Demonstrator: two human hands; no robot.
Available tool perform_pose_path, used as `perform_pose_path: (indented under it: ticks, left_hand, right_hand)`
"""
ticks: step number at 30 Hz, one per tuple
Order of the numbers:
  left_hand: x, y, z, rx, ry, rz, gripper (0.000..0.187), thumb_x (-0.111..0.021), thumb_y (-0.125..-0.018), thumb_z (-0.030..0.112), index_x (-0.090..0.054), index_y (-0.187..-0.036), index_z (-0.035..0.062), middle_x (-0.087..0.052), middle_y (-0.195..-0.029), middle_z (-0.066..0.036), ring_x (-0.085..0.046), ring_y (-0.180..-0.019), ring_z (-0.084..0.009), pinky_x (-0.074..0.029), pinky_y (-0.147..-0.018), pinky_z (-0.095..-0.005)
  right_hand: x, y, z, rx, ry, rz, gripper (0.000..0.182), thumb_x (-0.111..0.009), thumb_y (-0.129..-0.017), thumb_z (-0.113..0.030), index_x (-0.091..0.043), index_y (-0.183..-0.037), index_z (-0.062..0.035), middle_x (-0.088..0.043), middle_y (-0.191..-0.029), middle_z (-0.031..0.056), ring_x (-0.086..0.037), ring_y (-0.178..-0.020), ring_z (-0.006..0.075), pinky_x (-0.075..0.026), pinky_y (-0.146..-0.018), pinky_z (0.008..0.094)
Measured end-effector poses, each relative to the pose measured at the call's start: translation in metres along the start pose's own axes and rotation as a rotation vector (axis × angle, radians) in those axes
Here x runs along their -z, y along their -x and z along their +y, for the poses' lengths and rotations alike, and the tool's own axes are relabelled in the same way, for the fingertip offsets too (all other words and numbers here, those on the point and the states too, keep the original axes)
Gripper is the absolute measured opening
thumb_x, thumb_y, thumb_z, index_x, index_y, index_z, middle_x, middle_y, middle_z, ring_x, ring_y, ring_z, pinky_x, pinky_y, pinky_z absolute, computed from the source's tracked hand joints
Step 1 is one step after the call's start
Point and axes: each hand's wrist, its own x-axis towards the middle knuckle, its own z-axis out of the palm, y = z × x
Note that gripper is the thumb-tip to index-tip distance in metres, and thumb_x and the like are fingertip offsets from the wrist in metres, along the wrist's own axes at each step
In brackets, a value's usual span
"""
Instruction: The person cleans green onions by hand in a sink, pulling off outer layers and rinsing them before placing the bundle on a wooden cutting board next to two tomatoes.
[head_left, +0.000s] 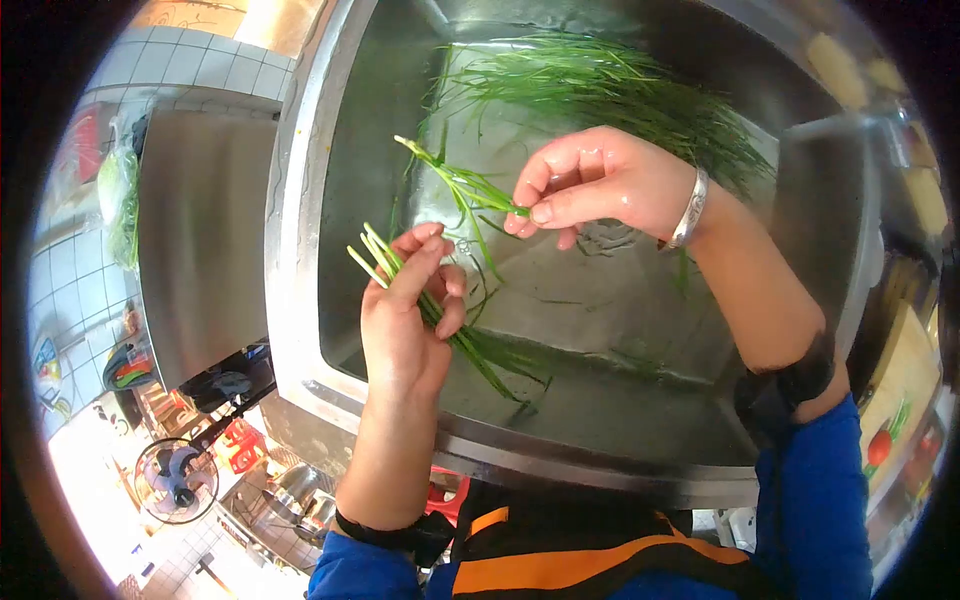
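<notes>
Over a metal sink [300, 225] holding water, my left hand [408, 305] is closed around a small bunch of chives [485, 368], pale stem ends up and green leaves hanging down to the right. My right hand [590, 185], with a silver bangle [690, 208] at the wrist, pinches another chive sprig [460, 180] between thumb and fingers. That sprig's pale end points to the upper left, and its leaves droop toward my left hand. A large heap of chives [600, 85] floats at the far side of the sink. Loose leaves drift in the water.
Left of the sink stands a flat metal panel [205, 240], with a bag of green vegetables [120, 195] beyond it. A fan [177, 482] stands at lower left. Boards [905, 375] and other kitchen items line the right side. The sink's walls surround both hands.
</notes>
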Motion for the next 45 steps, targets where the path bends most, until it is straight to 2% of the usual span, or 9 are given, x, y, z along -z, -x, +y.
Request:
perform_pose_path:
  ticks: [10,12,26,31,33,36,38,40,45]
  left_hand:
    - [0.002,-0.012,0.010,-0.036,-0.134,-0.062,0.015,-0.056,-0.075,0.010,-0.050,-0.088,0.0038,-0.050,-0.073,-0.001,-0.045,-0.051,-0.0074,-0.022,-0.033,-0.0156]
    - [0.001,-0.012,0.010,-0.018,-0.124,-0.076,0.012,-0.057,-0.074,0.007,-0.050,-0.082,0.0044,-0.052,-0.075,-0.002,-0.046,-0.050,-0.0071,-0.022,-0.032,-0.0158]
    - [-0.002,-0.011,0.007,0.023,-0.331,-0.111,0.016,-0.063,-0.070,0.007,-0.058,-0.084,0.0003,-0.051,-0.057,0.001,-0.037,-0.042,-0.0024,-0.021,-0.033,-0.0147]
    - [0.000,-0.010,0.009,0.068,-0.327,-0.136,0.017,-0.062,-0.071,0.008,-0.059,-0.086,0.0002,-0.051,-0.060,0.001,-0.037,-0.043,-0.0024,-0.022,-0.034,-0.0148]
    - [0.001,-0.009,0.010,0.080,-0.321,-0.151,0.016,-0.061,-0.072,0.009,-0.059,-0.086,0.0001,-0.051,-0.061,0.001,-0.037,-0.045,-0.0024,-0.022,-0.034,-0.0148]
    - [0.000,-0.008,0.011,0.092,-0.306,-0.207,0.015,-0.059,-0.074,0.010,-0.059,-0.086,-0.0002,-0.051,-0.062,0.001,-0.038,-0.047,-0.0023,-0.022,-0.035,-0.0146]
    - [-0.001,-0.008,0.010,0.090,-0.312,-0.225,0.016,-0.058,-0.075,0.011,-0.058,-0.087,-0.0001,-0.050,-0.061,0.001,-0.039,-0.047,-0.0025,-0.022,-0.035,-0.0145]
    - [-0.001,-0.009,0.010,0.101,-0.306,-0.243,0.017,-0.056,-0.076,0.013,-0.056,-0.087,-0.0002,-0.050,-0.065,0.000,-0.038,-0.048,-0.0031,-0.022,-0.034,-0.0147]
    - [0.003,-0.011,0.014,0.199,-0.298,-0.295,0.019,-0.051,-0.080,0.017,-0.053,-0.088,0.0002,-0.050,-0.070,-0.002,-0.037,-0.047,-0.0040,-0.022,-0.033,-0.0148]
  right_hand:
    - [-0.013,0.001,0.000,0.117,0.489,-0.070,0.015,-0.057,-0.075,-0.012,-0.058,-0.082,0.0016,-0.059,-0.080,0.0057,-0.054,-0.068,0.0110,-0.045,-0.062,0.0230]
    - [-0.014,-0.001,-0.007,0.223,0.877,0.416,0.021,-0.059,-0.073,-0.015,-0.057,-0.084,0.0021,-0.059,-0.080,0.0089,-0.055,-0.068,0.0141,-0.045,-0.060,0.0230]
    - [-0.017,-0.016,0.008,0.285,0.676,0.353,0.018,-0.059,-0.070,-0.013,-0.060,-0.081,0.0008,-0.060,-0.070,0.0108,-0.056,-0.062,0.0134,-0.044,-0.059,0.0248]
    - [0.021,-0.005,-0.010,-0.019,1.309,0.732,0.022,-0.058,-0.069,-0.016,-0.058,-0.084,0.0010,-0.059,-0.076,0.0124,-0.057,-0.069,0.0229,-0.045,-0.063,0.0308]
    - [0.026,-0.006,-0.003,0.468,1.926,1.134,0.026,-0.057,-0.069,-0.016,-0.056,-0.090,0.0003,-0.057,-0.090,0.0141,-0.056,-0.077,0.0256,-0.044,-0.065,0.0346]
    - [0.014,-0.008,-0.003,0.601,1.310,0.868,0.030,-0.058,-0.070,-0.018,-0.055,-0.094,0.0004,-0.054,-0.098,0.0132,-0.055,-0.080,0.0222,-0.044,-0.065,0.0314]
    - [-0.012,-0.009,-0.013,0.092,0.679,0.463,0.027,-0.058,-0.073,-0.020,-0.057,-0.090,0.0007,-0.059,-0.083,0.0081,-0.053,-0.074,0.0100,-0.042,-0.066,0.0235]
    - [-0.020,-0.023,0.012,0.280,0.375,0.256,0.023,-0.059,-0.069,-0.026,-0.063,-0.076,-0.0051,-0.060,-0.066,0.0087,-0.054,-0.058,0.0139,-0.042,-0.055,0.0260]
    - [-0.023,-0.025,0.018,0.166,0.262,0.250,0.014,-0.058,-0.075,-0.010,-0.060,-0.081,0.0021,-0.060,-0.068,0.0041,-0.054,-0.066,0.0069,-0.043,-0.061,0.0202]
